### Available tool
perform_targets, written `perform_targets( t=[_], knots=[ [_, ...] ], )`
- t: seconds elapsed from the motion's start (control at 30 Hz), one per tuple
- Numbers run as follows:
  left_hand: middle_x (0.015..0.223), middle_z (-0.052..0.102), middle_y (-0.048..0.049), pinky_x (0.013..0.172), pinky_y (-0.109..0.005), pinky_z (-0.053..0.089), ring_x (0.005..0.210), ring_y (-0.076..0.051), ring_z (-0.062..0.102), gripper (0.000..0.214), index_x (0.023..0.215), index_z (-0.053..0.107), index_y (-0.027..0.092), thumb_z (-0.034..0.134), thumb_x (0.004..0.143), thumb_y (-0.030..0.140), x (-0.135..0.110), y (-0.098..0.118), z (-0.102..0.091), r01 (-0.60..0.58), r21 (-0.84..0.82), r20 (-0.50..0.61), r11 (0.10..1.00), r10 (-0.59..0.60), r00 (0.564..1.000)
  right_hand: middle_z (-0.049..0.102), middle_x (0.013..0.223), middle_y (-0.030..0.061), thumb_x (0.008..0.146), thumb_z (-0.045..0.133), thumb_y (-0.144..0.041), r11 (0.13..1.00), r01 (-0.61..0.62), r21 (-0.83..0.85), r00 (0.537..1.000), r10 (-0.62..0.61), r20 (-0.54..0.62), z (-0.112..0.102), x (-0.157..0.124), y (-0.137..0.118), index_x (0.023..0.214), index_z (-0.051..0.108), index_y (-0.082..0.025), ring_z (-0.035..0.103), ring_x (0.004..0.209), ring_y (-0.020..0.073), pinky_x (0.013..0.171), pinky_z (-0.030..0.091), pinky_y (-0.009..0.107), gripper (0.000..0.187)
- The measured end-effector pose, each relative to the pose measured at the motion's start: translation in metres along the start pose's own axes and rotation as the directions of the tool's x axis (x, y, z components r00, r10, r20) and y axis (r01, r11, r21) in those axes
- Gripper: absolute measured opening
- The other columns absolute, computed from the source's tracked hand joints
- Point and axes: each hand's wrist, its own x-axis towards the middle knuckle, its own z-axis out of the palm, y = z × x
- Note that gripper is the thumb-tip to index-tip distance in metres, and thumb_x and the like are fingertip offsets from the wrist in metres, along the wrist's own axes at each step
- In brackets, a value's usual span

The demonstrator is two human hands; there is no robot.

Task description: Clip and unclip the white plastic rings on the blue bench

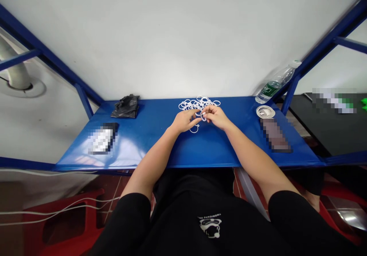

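Right hand pinches a light, springy white ring by its rim, open left hand beside it (more rings just beyond).

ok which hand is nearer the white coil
Right. The right hand is a little way left of the white coil; the left hand is farther left, past the right hand.

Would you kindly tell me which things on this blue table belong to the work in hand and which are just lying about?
Belonging to the work: small white plastic rings; left hand; right hand, pinching a ring.
Just lying about: crumpled black plastic bag; clear plastic bottle with green label; coiled white cable.
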Motion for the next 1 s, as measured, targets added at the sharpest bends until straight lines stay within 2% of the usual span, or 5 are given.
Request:
perform_targets(
  t=[0.1,0.27,0.57,0.87,1.0],
  knots=[
    [0.082,0.075,-0.0033,0.072,-0.029,0.048,0.073,-0.016,0.068,0.032,0.114,0.074,0.019,0.06,0.106,0.047,0.001,0.001,0.002,-0.048,0.038,-0.042,0.998,0.05,0.998,0.063,0.07,-0.0039,0.076,0.07,-0.032,0.998,0.042,0.055,0.999,-0.042,0.004,0.013,-0.003,0.0,0.087,0.063,-0.022,0.055,0.056,0.0119,0.056,0.045,0.026,0.017],
    [0.072,0.069,-0.0032,0.065,-0.029,0.042,0.066,-0.016,0.063,0.035,0.085,0.069,0.02,0.059,0.106,0.046,0.0,-0.003,0.01,-0.047,0.119,-0.128,0.992,0.062,0.99,0.061,0.068,-0.0038,0.079,0.066,-0.03,0.998,0.058,-0.016,0.998,-0.058,0.014,0.011,-0.004,0.007,0.089,0.063,-0.023,0.055,0.058,0.0146,0.058,0.045,0.028,0.012],
    [0.072,0.068,-0.0031,0.064,-0.029,0.042,0.067,-0.016,0.063,0.033,0.084,0.067,0.02,0.061,0.105,0.045,-0.001,-0.005,0.011,-0.079,0.139,-0.096,0.987,0.093,0.991,0.062,0.065,-0.0032,0.079,0.061,-0.023,0.978,0.093,-0.185,0.995,-0.095,-0.004,0.011,-0.006,0.01,0.086,0.065,-0.023,0.059,0.06,0.0164,0.062,0.047,0.03,0.008],
    [0.072,0.066,-0.0011,0.066,-0.028,0.043,0.068,-0.015,0.062,0.033,0.084,0.066,0.021,0.067,0.102,0.049,-0.001,-0.005,0.013,-0.039,0.075,-0.096,0.996,0.046,0.994,0.067,0.072,0.0002,0.074,0.052,-0.018,0.968,0.137,-0.211,0.989,-0.147,-0.028,0.012,-0.002,0.01,0.074,0.067,-0.022,0.061,0.066,0.0168,0.067,0.05,0.031,0.015],
    [0.087,0.071,-0.0052,0.079,-0.033,0.052,0.084,-0.018,0.067,0.03,0.08,0.06,0.022,0.067,0.101,0.042,0.001,-0.005,0.002,-0.05,0.024,-0.178,0.998,0.054,0.983,0.076,0.104,0.0056,0.084,0.053,-0.019,0.944,0.217,-0.249,0.973,-0.229,-0.019,0.013,-0.003,0.007,0.102,0.075,-0.023,0.068,0.083,0.0194,0.082,0.057,0.037,0.029]
  ],
)
